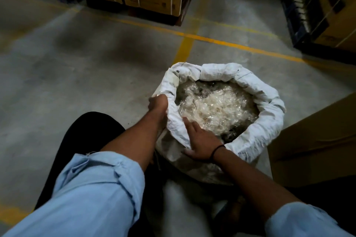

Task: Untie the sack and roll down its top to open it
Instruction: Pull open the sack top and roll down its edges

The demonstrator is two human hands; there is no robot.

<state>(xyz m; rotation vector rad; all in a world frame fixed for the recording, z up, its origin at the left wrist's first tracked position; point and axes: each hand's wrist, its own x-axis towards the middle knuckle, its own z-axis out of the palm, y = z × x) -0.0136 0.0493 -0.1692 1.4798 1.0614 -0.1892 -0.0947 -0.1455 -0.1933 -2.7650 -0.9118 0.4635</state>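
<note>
Open sack on the floor, both grips at its near-left rim.
The left grip clutches the rim's left edge. The right grip pinches the unrolled flap, fingers inside, thumb outside. Elsewhere the rim is rolled into a thick cuff. A box crowds the right side; open floor lies left and beyond.

Left hand fingers lie hidden, perhaps curled, behind the sack rim.

You see one sack, your two hands (left hand, right hand), one wristband, and one box beside the sack.
</note>
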